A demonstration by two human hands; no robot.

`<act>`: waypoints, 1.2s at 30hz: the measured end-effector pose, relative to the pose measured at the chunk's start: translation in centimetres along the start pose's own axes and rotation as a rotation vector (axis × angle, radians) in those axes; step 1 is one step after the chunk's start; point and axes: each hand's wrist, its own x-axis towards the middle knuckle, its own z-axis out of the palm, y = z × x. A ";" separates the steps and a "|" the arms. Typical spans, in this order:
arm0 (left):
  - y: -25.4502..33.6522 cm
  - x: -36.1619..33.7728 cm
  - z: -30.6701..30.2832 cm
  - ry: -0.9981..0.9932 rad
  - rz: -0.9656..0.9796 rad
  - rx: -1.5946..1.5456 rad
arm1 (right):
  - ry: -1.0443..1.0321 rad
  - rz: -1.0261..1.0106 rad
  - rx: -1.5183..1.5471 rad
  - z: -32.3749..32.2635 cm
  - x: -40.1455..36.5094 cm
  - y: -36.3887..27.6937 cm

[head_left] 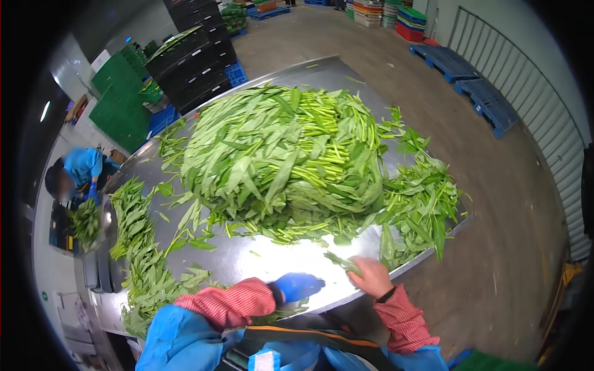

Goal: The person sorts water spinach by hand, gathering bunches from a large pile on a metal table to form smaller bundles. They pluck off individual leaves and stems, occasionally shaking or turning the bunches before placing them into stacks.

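Near edge of the steel surface (260, 256), below the heap of greens (278, 161): right hand (371, 276), grip pinching a few loose stems (341, 262), best kept aligned at their ends; gloved left hand (297, 286) alongside, grip possibly curled shut, cannot tell.

Your green water spinach sprig (341, 261), leafy and limp, lies flat on the steel table (272, 258) near its front edge
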 end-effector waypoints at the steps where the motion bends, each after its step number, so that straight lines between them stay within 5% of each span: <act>1: -0.3 -2.0 -0.9 0.123 -0.004 -0.010 | -0.023 -0.088 -0.182 0.4 1.0 -0.4; 2: -0.4 -3.7 -1.7 0.173 -0.096 0.012 | -0.043 -0.176 -0.365 0.4 2.0 -1.0; 6: 0.0 -8.5 -1.8 0.487 -0.301 -0.070 | 0.321 -0.348 -0.242 -7.0 9.0 -7.6; 9: 0.3 -10.0 0.4 0.490 -0.421 -0.211 | 0.442 -0.415 -0.386 -10.8 16.2 -10.4; 11: -0.5 -10.4 1.6 0.501 -0.179 0.014 | 0.371 -0.384 -0.466 -10.5 20.3 -10.2; 18: 0.3 -12.2 -0.8 0.508 -0.427 -0.150 | 0.153 -0.248 -0.515 -11.3 23.3 -10.7; 23: -0.6 -13.2 1.1 0.583 -0.406 -0.237 | 0.019 -0.147 -0.559 -12.0 24.5 -11.1; 36: -0.4 -13.2 1.4 0.540 -0.462 -0.289 | 0.111 -0.211 -0.536 -13.6 24.9 -14.4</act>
